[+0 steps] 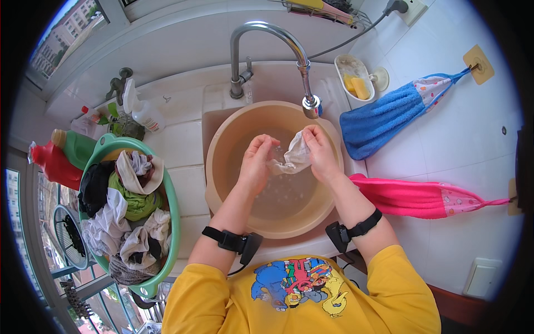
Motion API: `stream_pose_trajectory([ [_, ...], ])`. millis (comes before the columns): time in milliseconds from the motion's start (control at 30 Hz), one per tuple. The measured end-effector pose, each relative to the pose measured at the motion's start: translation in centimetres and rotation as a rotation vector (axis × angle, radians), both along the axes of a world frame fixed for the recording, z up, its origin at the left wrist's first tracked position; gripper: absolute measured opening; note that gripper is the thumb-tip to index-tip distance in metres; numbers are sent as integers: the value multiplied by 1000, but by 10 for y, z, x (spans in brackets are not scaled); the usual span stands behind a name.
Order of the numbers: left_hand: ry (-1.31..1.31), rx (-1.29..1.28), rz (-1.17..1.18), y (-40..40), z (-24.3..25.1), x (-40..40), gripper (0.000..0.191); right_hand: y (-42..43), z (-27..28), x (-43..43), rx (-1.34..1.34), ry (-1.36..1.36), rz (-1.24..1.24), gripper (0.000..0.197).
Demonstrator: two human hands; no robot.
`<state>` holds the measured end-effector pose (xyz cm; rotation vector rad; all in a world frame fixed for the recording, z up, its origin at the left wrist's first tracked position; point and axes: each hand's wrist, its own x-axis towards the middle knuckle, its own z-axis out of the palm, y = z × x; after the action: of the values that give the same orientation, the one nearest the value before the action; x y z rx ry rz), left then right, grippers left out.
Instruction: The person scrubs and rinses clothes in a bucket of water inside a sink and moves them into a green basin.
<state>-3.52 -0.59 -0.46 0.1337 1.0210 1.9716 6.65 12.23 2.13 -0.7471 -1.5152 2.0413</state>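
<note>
A small wet white cloth [298,155] is stretched between my two hands above a beige plastic basin [223,183]. My left hand [257,160] grips its left end, and part of that end is hidden by the fingers. With thumb and fingers, my right hand [320,152] pinches the upper right edge. Cloudy water [288,200] with some bubbles lies in the basin below. The basin sits in a white sink [210,115]. Just behind my right hand, the spout of a chrome gooseneck faucet [311,106] hangs over the basin's rim; I see no water running from it.
At left stands a green laundry basket [175,217] heaped with clothes, near a spray bottle [146,112], a red bottle [56,163] and a green bottle [81,148]. Blue [384,112] and pink [400,196] hand towels hang at right. A soap dish [344,67] holds yellow soap [356,87].
</note>
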Motion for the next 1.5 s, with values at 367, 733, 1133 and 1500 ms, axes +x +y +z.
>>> stream_pose_trajectory([
  [367,406,-206,-41,5,10,14,27,-8,4,-9,-23,-24,-27,16],
  [733,26,-257,145,31,26,40,41,-31,26,-29,750,-365,-101,36],
  [1133,161,-266,-21,18,-1,23,34,-66,21,-14,759,-305,-4,33],
  [1500,-34,-276,-143,13,-13,12,36,-75,21,-15,860,-270,38,37],
])
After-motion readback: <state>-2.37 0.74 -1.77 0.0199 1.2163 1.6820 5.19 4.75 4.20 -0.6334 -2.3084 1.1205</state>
